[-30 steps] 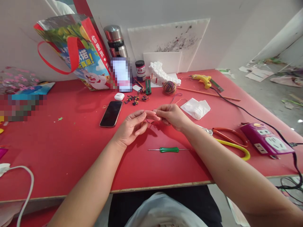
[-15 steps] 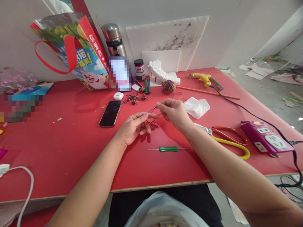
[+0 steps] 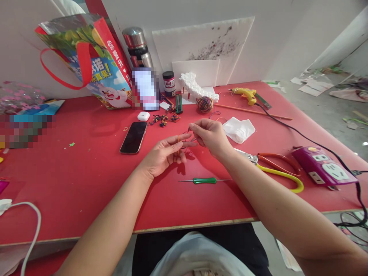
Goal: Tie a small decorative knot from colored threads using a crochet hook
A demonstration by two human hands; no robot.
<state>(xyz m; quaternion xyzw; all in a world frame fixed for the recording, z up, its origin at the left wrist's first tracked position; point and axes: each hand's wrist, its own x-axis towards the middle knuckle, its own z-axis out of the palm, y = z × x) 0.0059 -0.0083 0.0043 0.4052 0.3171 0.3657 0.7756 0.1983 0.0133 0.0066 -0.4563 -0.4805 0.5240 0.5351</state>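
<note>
Thin multicoloured yarn [image 3: 188, 131] runs between my two hands above the red table. My left hand [image 3: 166, 153] has yarn looped round its fingers, with the thumb pressed toward the index finger and the others loosely bent. My right hand [image 3: 209, 136] pinches the strand between thumb and index finger, just right of the left fingertips. Behind the right hand lies the yarn ball [image 3: 205, 104], with loose strands near it. A green-handled crochet hook [image 3: 204, 180] lies on the table below the hands.
Orange-and-yellow-handled pliers [image 3: 276, 168] and a purple power strip [image 3: 323, 166] lie to the right. A black phone [image 3: 133, 138], small knotted yarn pieces [image 3: 163, 120] and white tissue [image 3: 239, 129] surround the hands. A yellow glue gun [image 3: 244, 94] rests at the back right.
My left fingers have spread and lifted, and a yarn loop now shows round the index finger. My right hand stays in nearly the same place, still pinching the strand.
</note>
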